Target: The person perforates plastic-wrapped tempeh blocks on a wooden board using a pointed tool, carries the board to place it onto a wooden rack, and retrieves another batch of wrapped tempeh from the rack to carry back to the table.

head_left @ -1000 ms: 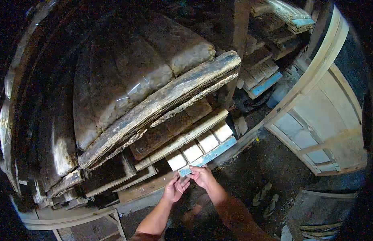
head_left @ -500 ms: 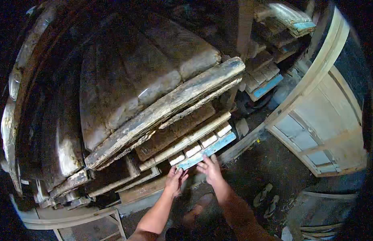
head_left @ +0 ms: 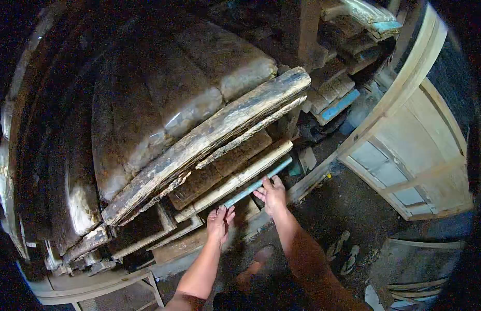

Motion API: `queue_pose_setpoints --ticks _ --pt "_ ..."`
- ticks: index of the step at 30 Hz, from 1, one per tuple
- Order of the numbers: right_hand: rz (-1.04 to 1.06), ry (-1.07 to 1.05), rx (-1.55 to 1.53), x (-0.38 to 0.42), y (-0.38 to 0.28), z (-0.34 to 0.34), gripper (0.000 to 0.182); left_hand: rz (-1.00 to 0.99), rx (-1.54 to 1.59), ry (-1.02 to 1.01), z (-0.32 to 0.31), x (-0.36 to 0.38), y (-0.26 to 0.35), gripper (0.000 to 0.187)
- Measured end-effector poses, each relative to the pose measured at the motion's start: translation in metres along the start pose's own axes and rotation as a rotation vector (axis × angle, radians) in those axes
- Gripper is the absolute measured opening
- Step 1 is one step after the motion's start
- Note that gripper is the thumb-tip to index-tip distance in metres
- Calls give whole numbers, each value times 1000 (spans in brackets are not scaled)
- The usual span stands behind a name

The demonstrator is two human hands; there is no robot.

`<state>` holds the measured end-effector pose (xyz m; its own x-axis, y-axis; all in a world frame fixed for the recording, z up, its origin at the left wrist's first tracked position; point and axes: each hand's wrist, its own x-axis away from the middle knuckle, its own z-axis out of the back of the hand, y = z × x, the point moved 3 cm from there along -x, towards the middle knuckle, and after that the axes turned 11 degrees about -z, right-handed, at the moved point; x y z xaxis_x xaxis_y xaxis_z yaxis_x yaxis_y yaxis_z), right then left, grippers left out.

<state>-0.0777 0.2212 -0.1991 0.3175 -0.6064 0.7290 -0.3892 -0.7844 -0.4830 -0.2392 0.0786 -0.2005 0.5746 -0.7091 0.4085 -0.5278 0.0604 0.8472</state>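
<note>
A blue-painted board (head_left: 257,183) lies aslant in front of me, its narrow edge towards me, below a pale wooden plank (head_left: 235,178). My left hand (head_left: 219,223) pinches its near-left end between thumb and fingers. Farther along, right of the board's middle, my right hand (head_left: 272,196) grips the same edge with bent fingers. Whatever lies behind the blue edge is hidden in shadow. Above both hands juts a thick weathered beam (head_left: 214,140) carrying plastic-wrapped bags or blocks (head_left: 194,110).
A wooden panelled frame (head_left: 411,155) leans at the right. Blue-edged boards (head_left: 340,106) are stacked at the back right. A pair of slippers (head_left: 344,253) lies on the dark floor. A low timber rail (head_left: 315,177) runs beneath the stack; a wooden frame (head_left: 111,287) stands lower left.
The blue board has tilted, its broad face and the white blocks behind it no longer showing. My hands have shifted slightly up with it, and my right hand has closed on its edge.
</note>
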Motion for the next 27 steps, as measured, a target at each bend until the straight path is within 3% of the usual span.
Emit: queue_pose_setpoints --ticks 1,4,8,10,12,13,15,16,17,18,19,20,21,22,25,27 --pt "0 -40 -17 -8 1 -2 50 90 -12 75 0 -2 4 25" --pt "-40 55 3 -32 7 -10 38 118 -7 184 -18 -2 24 28" --pt "-91 103 37 -40 7 -17 39 120 -3 187 -4 -14 12 34" --pt "-156 53 9 -33 11 -13 51 146 68 139 -7 -11 12 36" --pt "-96 -11 69 -9 14 -1 81 126 -68 61 -1 10 6 50" --pt "-112 2 134 12 18 10 83 76 -78 175 -20 37 18 55" --pt "-248 74 205 44 46 49 75 233 -161 -61 8 63 -1 56" --pt "-306 127 203 47 84 89 57 283 -252 49 20 82 -15 54" --pt "-332 -42 98 38 141 152 34 473 -560 -137 35 103 -8 48" --pt "-304 41 230 94 134 160 21 538 -409 -68 83 111 -57 43" --pt "-427 30 216 128 149 196 18 603 -376 -252 102 127 -68 44" --pt "-494 197 647 138 199 261 18 635 -505 -296 113 141 -71 45" --pt "-315 138 1004 124 283 366 20 669 -632 -344 124 155 -74 46" --pt "-511 287 1026 174 262 388 21 525 -690 -407 124 171 -75 41" --pt "-703 535 827 269 201 419 26 626 -630 -292 84 207 -26 35" --pt "-701 595 731 307 181 434 30 553 -1183 -654 47 217 11 56"
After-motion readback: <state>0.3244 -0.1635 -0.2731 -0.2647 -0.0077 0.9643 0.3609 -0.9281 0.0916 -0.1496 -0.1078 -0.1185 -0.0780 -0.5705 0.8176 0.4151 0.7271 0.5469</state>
